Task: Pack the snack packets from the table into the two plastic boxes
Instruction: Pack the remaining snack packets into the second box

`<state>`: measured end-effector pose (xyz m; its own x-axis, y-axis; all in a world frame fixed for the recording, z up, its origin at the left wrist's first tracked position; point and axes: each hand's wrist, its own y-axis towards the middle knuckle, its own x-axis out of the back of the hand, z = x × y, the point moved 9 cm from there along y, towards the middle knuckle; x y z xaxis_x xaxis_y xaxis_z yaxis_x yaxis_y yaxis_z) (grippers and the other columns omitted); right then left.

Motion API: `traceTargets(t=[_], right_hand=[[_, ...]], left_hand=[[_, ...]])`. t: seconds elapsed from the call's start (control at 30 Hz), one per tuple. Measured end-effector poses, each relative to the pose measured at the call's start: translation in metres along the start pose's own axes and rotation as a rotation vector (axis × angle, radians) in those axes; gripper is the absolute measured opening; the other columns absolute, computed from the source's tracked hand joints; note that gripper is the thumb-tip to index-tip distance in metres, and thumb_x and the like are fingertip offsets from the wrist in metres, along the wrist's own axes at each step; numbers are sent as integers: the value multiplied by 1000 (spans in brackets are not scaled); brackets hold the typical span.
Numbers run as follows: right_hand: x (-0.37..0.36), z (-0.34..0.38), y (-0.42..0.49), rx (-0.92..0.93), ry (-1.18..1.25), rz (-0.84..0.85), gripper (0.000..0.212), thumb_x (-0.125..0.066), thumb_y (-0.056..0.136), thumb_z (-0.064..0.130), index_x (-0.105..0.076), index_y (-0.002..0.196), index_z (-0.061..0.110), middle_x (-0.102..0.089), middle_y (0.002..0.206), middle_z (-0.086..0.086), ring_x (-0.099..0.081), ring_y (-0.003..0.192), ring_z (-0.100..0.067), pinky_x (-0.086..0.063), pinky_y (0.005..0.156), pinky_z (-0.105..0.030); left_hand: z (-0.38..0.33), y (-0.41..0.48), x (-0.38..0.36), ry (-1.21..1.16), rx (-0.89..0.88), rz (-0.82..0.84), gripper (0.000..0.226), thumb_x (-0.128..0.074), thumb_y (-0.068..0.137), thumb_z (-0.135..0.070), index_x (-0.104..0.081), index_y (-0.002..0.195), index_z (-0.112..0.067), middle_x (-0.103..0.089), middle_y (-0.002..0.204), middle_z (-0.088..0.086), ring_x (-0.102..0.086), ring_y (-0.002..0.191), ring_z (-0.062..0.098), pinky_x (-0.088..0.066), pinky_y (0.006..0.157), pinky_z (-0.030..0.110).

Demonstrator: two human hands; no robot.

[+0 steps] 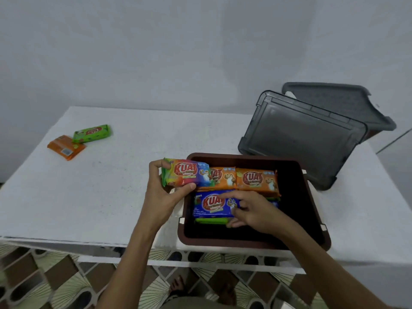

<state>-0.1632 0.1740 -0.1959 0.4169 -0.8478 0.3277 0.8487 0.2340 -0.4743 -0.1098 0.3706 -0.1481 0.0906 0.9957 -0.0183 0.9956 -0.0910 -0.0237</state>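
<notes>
A brown plastic box (316, 210) stands at the table's front edge. Inside lie two orange packets (256, 180), a blue packet (209, 205) and a green packet (211, 220) under it. My left hand (162, 197) grips a rainbow-coloured packet (186, 172) over the box's left rim. My right hand (252, 210) reaches into the box, its fingers curled on the blue packet's right end. At the far left of the table lie a green packet (92, 133) and an orange packet (65, 147), touching each other.
A grey lid (301, 139) leans behind the brown box, against a second box topped by a grey lid (338, 103) at the back right. The white table (111, 186) ends close to my body. Patterned floor tiles show below.
</notes>
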Motion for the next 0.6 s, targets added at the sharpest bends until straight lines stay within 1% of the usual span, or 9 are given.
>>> traceTargets(t=[0.1,0.2,0.27,0.33,0.4,0.43,0.5,0.53,0.6], right_hand=[[3,1,1,-31,-310,-49,37,-50,99,18,-49,130,39,-57,116,-9,-68,78,-17,-60,66,-28],[10,13,-6,24,-486,-128,36,-49,100,30,-43,134,41,-56,116,4,-60,85,-8,-54,62,-22],[27,29,-13,120,-338,-301,33,-50,99,32,-46,132,37,-65,103,7,-66,81,-8,-57,60,-24],[40,36,-21,166,112,-402,31,-54,97,29,-51,128,31,-70,93,-6,-70,71,-16,-59,58,-28],[35,36,-23,160,520,-304,35,-59,93,26,-54,127,30,-68,105,-12,-73,82,-26,-60,62,-33],[31,36,-24,153,610,-254,35,-60,91,24,-57,126,29,-65,113,-12,-72,90,-28,-60,65,-34],[36,32,-30,147,626,-253,31,-61,90,19,-61,120,26,-61,120,-7,-70,99,-25,-61,69,-36],[43,26,-34,139,601,-285,29,-60,90,18,-62,118,26,-60,121,-4,-70,101,-22,-61,71,-38],[60,14,-45,134,462,-342,23,-60,91,18,-62,113,26,-61,121,-1,-69,103,-19,-61,74,-40]], left_hand=[[1,2,-2,44,9,32,53,-78,71,-14,-37,103,-27,-61,117,-2,-67,103,17,-60,71,31],[-7,3,-6,82,-8,72,51,-77,73,-10,-37,102,-23,-61,116,-4,-68,101,11,-59,64,24],[-12,2,-13,77,-17,110,50,-77,73,-7,-38,99,-23,-62,113,-5,-68,99,7,-57,61,21],[-14,0,-25,69,-10,176,50,-78,71,-11,-39,98,-25,-62,112,-7,-68,99,7,-58,62,25],[-14,-3,-44,131,-31,279,50,-79,71,-24,-39,99,-29,-62,115,-10,-68,101,12,-60,67,32],[-14,-5,-54,183,-51,344,49,-78,72,-30,-38,101,-31,-60,118,-11,-67,103,14,-61,70,34],[-10,-6,-66,368,-101,459,47,-75,77,-45,-38,104,-35,-55,128,-9,-63,111,14,-59,80,36],[-9,-3,-66,515,-155,479,45,-71,77,-55,-39,104,-37,-51,136,-8,-55,120,11,-53,91,38],[-8,6,-58,776,-288,458,44,-59,76,-69,-45,106,-40,-43,147,-10,-34,137,7,-30,109,39]])
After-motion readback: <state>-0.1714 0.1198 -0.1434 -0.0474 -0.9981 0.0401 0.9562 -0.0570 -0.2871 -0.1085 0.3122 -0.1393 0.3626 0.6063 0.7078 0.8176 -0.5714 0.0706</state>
